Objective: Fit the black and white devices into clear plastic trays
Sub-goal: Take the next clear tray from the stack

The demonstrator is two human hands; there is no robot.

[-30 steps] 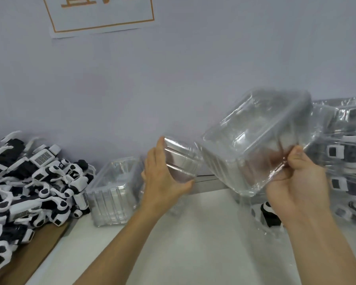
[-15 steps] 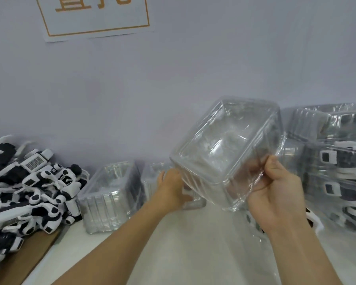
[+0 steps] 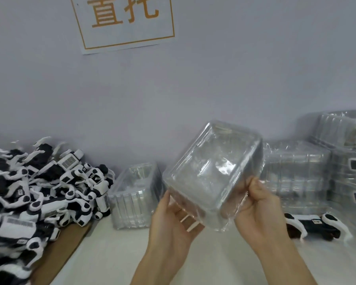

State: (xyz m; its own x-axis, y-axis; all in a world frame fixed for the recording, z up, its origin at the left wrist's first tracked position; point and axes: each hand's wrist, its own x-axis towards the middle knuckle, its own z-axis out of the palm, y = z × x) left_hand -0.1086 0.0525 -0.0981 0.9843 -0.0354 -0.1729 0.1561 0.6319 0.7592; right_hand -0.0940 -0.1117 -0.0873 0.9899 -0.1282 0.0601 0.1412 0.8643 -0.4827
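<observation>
since half a second ago the left hand (image 3: 174,225) has come off the trays at the back and up under the clear plastic tray (image 3: 213,175), which has dropped a little lower and nearer the body. both hands now carry it above the table (image 3: 103,260), tilted, its open side facing up and left. the left hand cups the lower corner, fingers curled beneath the thin wall and showing through it; the right hand (image 3: 259,210) pinches the right rim, thumb on top.

the tray is a glossy, thin, rectangular tub with rounded corners and ribbed sides, and nothing lies in it. behind the left hand another clear tray (image 3: 135,200) of the same ribbed shape stands on the table by the wall.

at the left, a pile of black and white devices (image 3: 35,194) with curved white arms and barcode labels lies heaped on a brown cardboard sheet (image 3: 60,251). one device (image 3: 315,224) lies alone on the table just right of the right wrist. behind it, stacked trays (image 3: 296,173) rise against the wall, some with devices showing through. a white sign (image 3: 123,21) with orange characters hangs above.
</observation>
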